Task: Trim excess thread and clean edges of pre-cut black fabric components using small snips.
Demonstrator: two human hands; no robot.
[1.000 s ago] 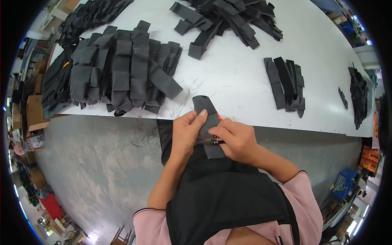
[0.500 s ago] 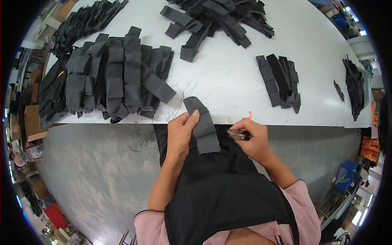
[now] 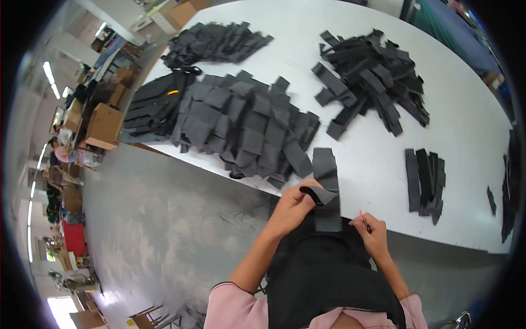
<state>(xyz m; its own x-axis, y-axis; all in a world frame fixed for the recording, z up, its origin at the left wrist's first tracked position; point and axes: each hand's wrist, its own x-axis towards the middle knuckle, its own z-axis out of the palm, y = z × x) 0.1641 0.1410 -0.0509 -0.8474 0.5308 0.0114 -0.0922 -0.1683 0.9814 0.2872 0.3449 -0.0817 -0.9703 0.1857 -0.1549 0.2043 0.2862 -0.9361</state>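
My left hand (image 3: pixel 291 213) pinches a dark grey fabric strip (image 3: pixel 325 164) at the table's near edge. One flap of it is folded over, with a black edge showing, and its lower end hangs over my black apron (image 3: pixel 329 268). To the right, my right hand (image 3: pixel 374 237) is closed round small black thread snips (image 3: pixel 367 225), mostly hidden by the fingers. A bit of red-orange cord shows at their top. The snips are apart from the strip.
On the white table (image 3: pixel 372 159) lies a wide row of grey strips (image 3: pixel 246 120) at left, beside black fabric pieces (image 3: pixel 156 107). A tangled strip heap (image 3: pixel 378 77) lies farther back. A small strip stack (image 3: pixel 426 183) is at right. Cardboard boxes (image 3: pixel 104 126) stand far left.
The view has swung left, so the table now sits tilted. My left hand has folded part of the strip over. My right hand has turned, leaving less of the snips in sight.
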